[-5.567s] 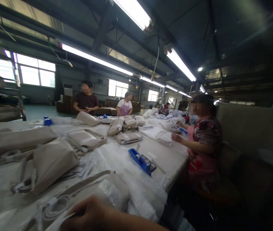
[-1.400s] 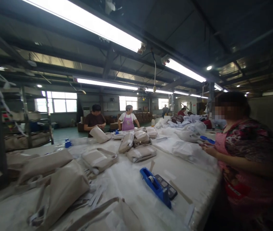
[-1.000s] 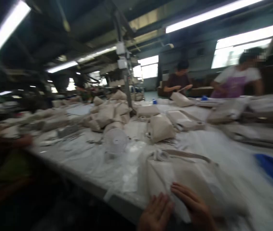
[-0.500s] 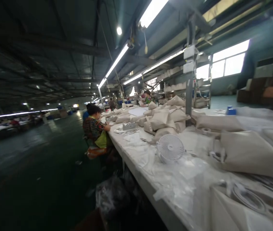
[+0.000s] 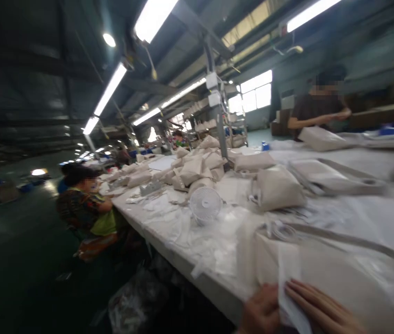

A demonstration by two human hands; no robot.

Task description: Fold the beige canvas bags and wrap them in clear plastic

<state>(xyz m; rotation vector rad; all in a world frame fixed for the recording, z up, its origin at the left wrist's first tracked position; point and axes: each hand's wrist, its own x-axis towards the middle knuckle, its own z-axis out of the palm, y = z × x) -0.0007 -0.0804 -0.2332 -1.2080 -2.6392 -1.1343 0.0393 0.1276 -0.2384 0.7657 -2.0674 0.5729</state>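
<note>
At the bottom right a beige bag [image 5: 336, 269] lies on the table, its strap coiled on top. A white strip [image 5: 289, 264] runs down over its left part. My left hand [image 5: 261, 310] is at the bag's near left corner, fingers curled against the strip's left edge; what it grips is too blurred to make out. My right hand [image 5: 322, 306] lies flat with fingers stretched over the strip and the bag.
A round white fan [image 5: 206, 204] stands on the table [image 5: 169, 241] among clear plastic. Beige bags [image 5: 193, 169] are piled beyond it. One person [image 5: 85, 204] sits at the left edge; another [image 5: 318, 106] works across the table. A grey post [image 5: 222, 134] rises behind.
The view has swung right. Both my hands have come into view at the near bag, and the person across the table now shows more fully.
</note>
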